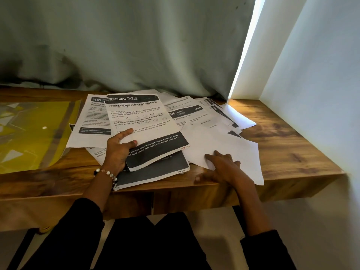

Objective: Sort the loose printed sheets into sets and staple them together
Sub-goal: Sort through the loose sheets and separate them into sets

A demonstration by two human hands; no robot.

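The sheets (175,121) sprawl across the desk (282,149) middle, some overhanging its front edge; bare wood lies right, a yellow folder (33,133) left. The left hand (118,151) pinches the top sheet (144,123), headed "DRESSING TABLE", and the right hand (224,168) presses flat, fingers spread, on a blank sheet (229,145).

Matt paper sheets (148,121) on grained, satin wood desk (282,149); glossy yellow plastic folder (33,133); creased cloth curtain (124,45).
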